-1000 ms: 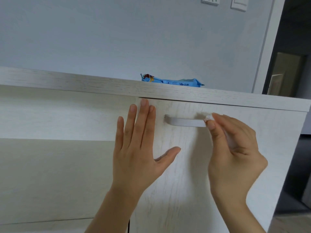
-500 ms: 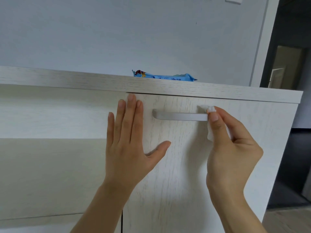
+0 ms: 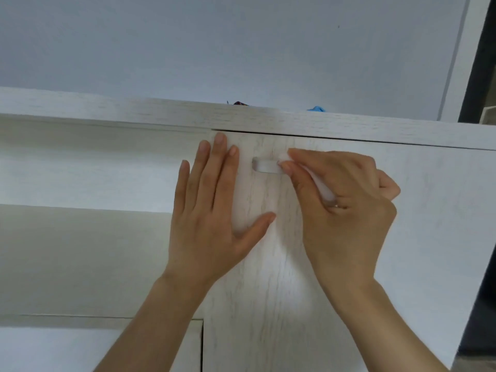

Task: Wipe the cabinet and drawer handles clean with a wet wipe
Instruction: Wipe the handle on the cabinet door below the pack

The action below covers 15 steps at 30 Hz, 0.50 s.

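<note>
A pale wood-grain cabinet door (image 3: pixel 268 264) carries a horizontal silver bar handle (image 3: pixel 265 165) near its top. My right hand (image 3: pixel 341 210) pinches a white wet wipe (image 3: pixel 284 157) around the handle, covering its middle and right end; only the left end shows. More of the wipe peeks out between the fingers. My left hand (image 3: pixel 212 210) lies flat on the door just left of the handle, fingers together pointing up, thumb spread, holding nothing.
The cabinet's top board (image 3: pixel 134 114) runs across the view, with a blue wipe packet (image 3: pixel 316 108) barely showing above it. An open recessed shelf (image 3: pixel 80 170) lies to the left. A door frame (image 3: pixel 461 63) and dark opening stand at right.
My right hand slid the wipe leftward along the handle, hiding more of the bar. The view sank lower and closer, so the packet is mostly hidden. My left hand stays flat on the door.
</note>
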{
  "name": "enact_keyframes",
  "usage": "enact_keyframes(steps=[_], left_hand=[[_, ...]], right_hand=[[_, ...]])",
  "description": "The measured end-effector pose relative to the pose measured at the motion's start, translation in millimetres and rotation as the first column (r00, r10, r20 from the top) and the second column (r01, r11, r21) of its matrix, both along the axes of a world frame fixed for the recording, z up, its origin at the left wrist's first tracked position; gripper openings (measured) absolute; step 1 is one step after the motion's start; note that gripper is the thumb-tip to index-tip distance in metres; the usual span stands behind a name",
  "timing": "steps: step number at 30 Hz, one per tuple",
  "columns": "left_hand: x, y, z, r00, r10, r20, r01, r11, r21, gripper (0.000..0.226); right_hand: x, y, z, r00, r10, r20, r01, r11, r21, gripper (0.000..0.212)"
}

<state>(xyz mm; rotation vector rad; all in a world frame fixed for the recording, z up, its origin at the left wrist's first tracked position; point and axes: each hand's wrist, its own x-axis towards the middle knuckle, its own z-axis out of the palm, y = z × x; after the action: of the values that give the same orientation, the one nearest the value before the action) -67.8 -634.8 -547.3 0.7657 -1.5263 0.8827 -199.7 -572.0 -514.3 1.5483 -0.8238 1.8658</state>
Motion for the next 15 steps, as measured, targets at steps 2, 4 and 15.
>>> enact_keyframes(steps=[2,4,15], left_hand=[[0,-1,0,1.0,-0.007,0.015,0.007,1.0,-0.018,0.073],[-1,-2,-1,0.999,0.0,0.033,0.002,0.999,-0.05,0.067],[36,21,-42,0.987,0.148,0.07,-0.153,0.985,0.077,0.065]], right_hand=[[-1,0,1,1.0,0.002,-0.018,-0.002,1.0,-0.006,0.014],[-1,-1,1,1.0,0.01,-0.016,-0.01,1.0,-0.02,0.016],[35,1,-56,0.993,0.116,0.031,-0.114,0.992,-0.048,0.011]])
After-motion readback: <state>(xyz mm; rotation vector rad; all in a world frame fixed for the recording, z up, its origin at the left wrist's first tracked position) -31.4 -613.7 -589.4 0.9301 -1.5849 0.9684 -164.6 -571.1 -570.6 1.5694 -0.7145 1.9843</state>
